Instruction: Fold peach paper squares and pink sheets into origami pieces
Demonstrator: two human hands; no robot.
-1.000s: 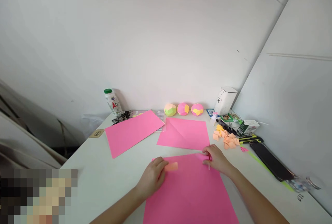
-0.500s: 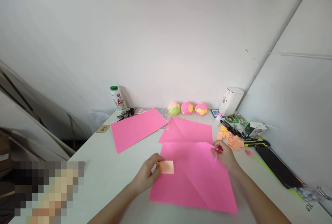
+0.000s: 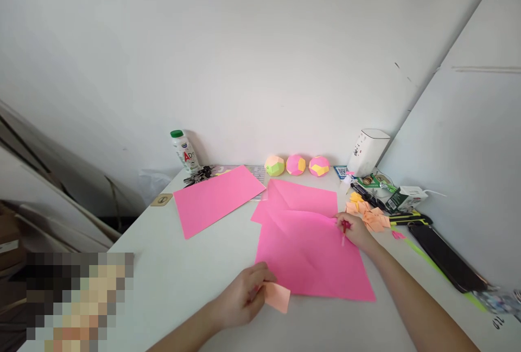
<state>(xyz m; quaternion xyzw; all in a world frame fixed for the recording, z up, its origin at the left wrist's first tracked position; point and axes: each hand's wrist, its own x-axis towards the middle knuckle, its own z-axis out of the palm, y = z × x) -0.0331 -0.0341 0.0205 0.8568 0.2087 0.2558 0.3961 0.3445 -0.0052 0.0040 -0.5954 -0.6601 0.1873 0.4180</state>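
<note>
My left hand [image 3: 247, 295] is closed around a small peach-coloured paper piece [image 3: 278, 297], whose free end sticks out to the right. Its fingers are at the lower left corner of a large pink paper sheet [image 3: 309, 259]; whether they also grip that corner I cannot tell. At the sheet's upper right corner, my right hand [image 3: 355, 230] pinches the edge between thumb and fingers. Something small and reddish shows under those fingers, too unclear to name. The sheet bulges slightly and partly covers another creased pink sheet [image 3: 303, 197] behind it.
A pink rectangle of card [image 3: 217, 200] lies left. Three faceted paper balls [image 3: 296, 165] line the wall. A bottle [image 3: 184, 151] and keys [image 3: 199, 175] stand back left. On the right are peach paper scraps [image 3: 372, 217], a white container [image 3: 368, 154], a cutter [image 3: 409, 218] and a black case [image 3: 445, 257].
My left hand has moved down and right with the peach piece, now tilted. The pink sheet's lower edge has come up and its surface bulges. My right hand stays at its corner.
</note>
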